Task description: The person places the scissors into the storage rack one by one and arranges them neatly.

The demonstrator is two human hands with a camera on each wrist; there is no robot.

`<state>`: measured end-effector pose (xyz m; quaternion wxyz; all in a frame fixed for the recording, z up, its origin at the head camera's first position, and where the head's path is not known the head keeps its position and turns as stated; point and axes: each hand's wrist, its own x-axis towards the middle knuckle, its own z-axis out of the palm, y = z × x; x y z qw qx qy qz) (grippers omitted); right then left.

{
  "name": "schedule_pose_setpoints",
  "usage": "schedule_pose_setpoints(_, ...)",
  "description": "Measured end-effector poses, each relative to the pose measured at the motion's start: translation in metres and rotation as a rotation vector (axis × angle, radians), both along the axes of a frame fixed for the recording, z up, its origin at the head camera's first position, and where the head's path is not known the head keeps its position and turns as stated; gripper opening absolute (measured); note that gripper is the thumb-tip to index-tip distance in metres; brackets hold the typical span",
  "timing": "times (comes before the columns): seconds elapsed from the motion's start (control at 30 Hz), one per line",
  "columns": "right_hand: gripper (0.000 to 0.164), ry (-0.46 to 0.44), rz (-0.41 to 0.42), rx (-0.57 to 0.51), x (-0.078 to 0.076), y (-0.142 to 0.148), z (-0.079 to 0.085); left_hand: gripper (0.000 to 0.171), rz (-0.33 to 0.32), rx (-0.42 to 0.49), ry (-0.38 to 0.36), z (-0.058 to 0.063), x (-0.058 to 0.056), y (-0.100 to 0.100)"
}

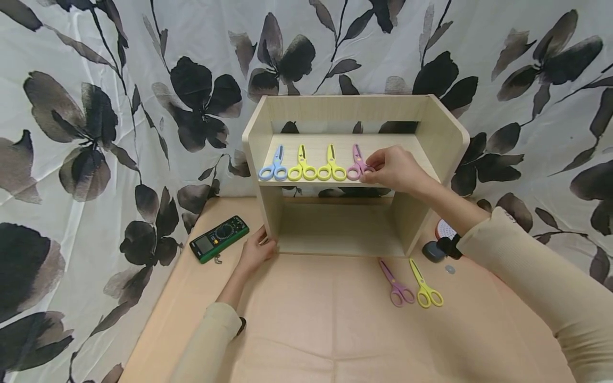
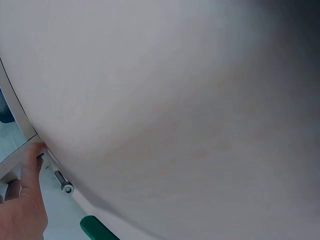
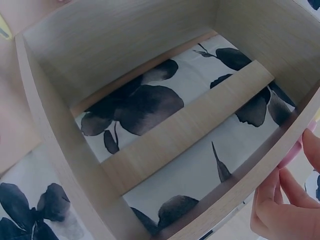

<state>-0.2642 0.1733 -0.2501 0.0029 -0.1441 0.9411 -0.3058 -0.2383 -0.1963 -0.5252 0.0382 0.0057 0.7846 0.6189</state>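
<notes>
My right hand pinches the handle end of the pink-purple scissors, which lie on the upper board of a small wooden shelf. In the right wrist view, a bit of pink handle shows between the fingertips at the board's edge. Left of them in a row lie yellow scissors, another yellow pair and blue scissors, blades toward the back. My left hand holds the shelf's lower left front corner; in the left wrist view one finger lies against the panel edge.
Purple scissors and yellow scissors lie on the table before the shelf's right side. A green-edged multimeter lies left of the shelf, a small metal piece beside it. A dark rounded object sits at right. Floral cloth hangs behind.
</notes>
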Motion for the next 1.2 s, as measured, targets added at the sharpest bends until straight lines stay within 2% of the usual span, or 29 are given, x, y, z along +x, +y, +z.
schedule_pose_setpoints(0.17, 0.049, -0.029, 0.005, -0.018, 0.004, 0.006, -0.004, 0.067, 0.010, -0.005, -0.002, -0.001, 0.002, -0.001)
schedule_pose_setpoints(0.3, 0.054, -0.038, -0.010, -0.041, 0.013, 0.022, -0.010, 0.067, 0.016, -0.019, -0.004, 0.001, 0.002, -0.002)
schedule_pose_setpoints(0.5, 0.053, -0.012, -0.030, -0.132, 0.040, 0.042, -0.021, 0.066, 0.010, -0.024, 0.000, 0.004, 0.000, -0.005)
schedule_pose_setpoints(0.63, 0.047, 0.008, -0.052, -0.189, 0.062, 0.052, -0.037, 0.066, -0.003, -0.011, 0.007, 0.005, -0.002, -0.005)
schedule_pose_setpoints(0.73, 0.047, 0.013, -0.064, -0.225, 0.075, 0.060, -0.059, 0.066, -0.002, -0.014, 0.009, 0.004, -0.002, -0.004)
schedule_pose_setpoints(0.83, 0.048, 0.004, -0.075, -0.250, 0.083, 0.069, -0.087, 0.066, 0.010, -0.023, 0.011, 0.004, -0.002, -0.002)
schedule_pose_setpoints(1.03, 0.051, -0.089, -0.068, -0.284, 0.099, 0.093, -0.157, 0.066, 0.012, -0.029, 0.000, 0.004, 0.001, 0.002)
schedule_pose_setpoints(1.2, 0.055, -0.141, 0.001, -0.304, 0.112, 0.107, -0.211, 0.065, 0.015, -0.038, 0.002, 0.004, 0.003, 0.002)
